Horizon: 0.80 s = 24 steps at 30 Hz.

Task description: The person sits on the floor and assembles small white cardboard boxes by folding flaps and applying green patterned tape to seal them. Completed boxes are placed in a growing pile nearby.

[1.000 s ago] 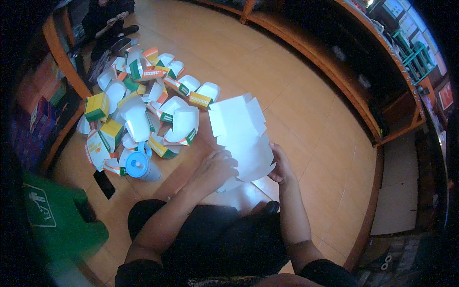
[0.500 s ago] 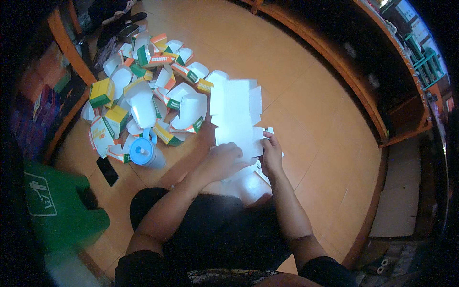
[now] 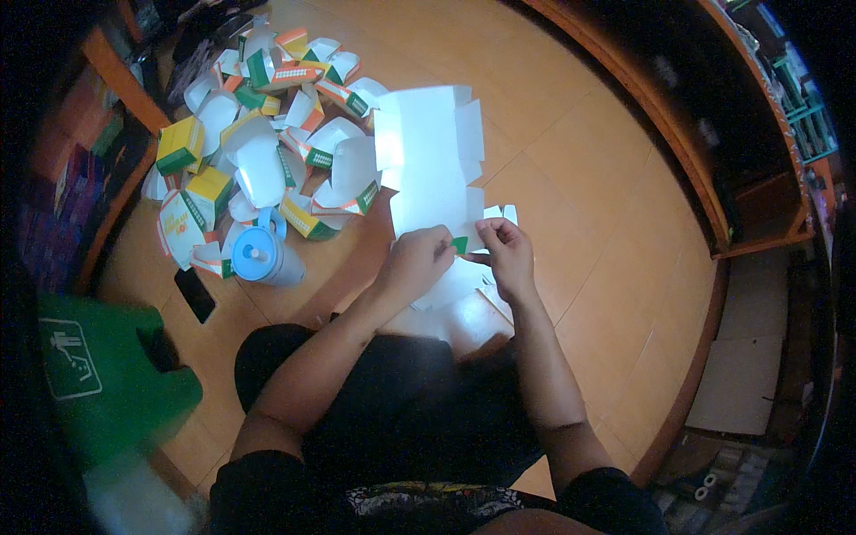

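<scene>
A flat white cardboard box blank (image 3: 432, 152) with notched side flaps stretches away from me, its plain side up. At its near end my left hand (image 3: 417, 259) is closed, with thumb and fingers pinching the edge. My right hand (image 3: 506, 257) pinches the near right flap between thumb and fingers. A small green patch of the blank's printed side shows between the hands. Under them lie more white card pieces (image 3: 450, 283) on a low, shiny surface (image 3: 468, 325) in front of my lap.
Folded paper food boxes (image 3: 254, 160) in green, yellow, orange and white are heaped at the left. Nearer stand a blue-lidded tumbler (image 3: 257, 254), a black phone (image 3: 195, 295) and a green bin (image 3: 116, 383). A wooden shelf unit (image 3: 655, 134) runs along the right.
My hands have come closer together at the blank's near end, and a green printed bit now shows between them. The view has shifted slightly.
</scene>
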Available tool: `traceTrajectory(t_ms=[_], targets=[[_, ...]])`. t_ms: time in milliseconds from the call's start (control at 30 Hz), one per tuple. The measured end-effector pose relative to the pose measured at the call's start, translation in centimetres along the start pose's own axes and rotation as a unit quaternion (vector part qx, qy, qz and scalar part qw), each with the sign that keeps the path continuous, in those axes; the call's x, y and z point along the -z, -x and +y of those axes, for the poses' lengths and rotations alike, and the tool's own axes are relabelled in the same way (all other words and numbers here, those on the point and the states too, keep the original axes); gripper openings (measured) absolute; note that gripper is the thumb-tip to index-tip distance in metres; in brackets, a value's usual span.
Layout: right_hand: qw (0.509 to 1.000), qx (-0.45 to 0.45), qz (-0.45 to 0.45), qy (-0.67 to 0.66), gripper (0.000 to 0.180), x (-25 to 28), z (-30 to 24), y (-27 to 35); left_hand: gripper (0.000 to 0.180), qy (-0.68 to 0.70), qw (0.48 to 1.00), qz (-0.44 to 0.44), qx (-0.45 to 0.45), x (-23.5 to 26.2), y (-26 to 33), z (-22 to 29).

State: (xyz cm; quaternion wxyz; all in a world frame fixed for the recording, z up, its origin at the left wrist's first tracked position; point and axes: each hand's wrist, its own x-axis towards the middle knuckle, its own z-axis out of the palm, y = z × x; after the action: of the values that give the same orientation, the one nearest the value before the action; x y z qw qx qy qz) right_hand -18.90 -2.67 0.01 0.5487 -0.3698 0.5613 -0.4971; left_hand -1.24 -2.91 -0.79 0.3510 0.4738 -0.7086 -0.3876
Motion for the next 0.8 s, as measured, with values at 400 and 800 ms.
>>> traceTrajectory(t_ms=[400, 800], targets=[[1.0, 0.011, 0.021, -0.013, 0.024, -0.3, -0.1, 0.3, 0.015, 0.205, 0.969, 0.004, 0.141, -0.4, -0.3, -0.1], [0.987, -0.038, 0.027, -0.157, 0.011, 0.4, -1.3, 0.5, 0.017, 0.406, 0.903, -0.017, 0.139, -1.1, 0.0, 0.9]])
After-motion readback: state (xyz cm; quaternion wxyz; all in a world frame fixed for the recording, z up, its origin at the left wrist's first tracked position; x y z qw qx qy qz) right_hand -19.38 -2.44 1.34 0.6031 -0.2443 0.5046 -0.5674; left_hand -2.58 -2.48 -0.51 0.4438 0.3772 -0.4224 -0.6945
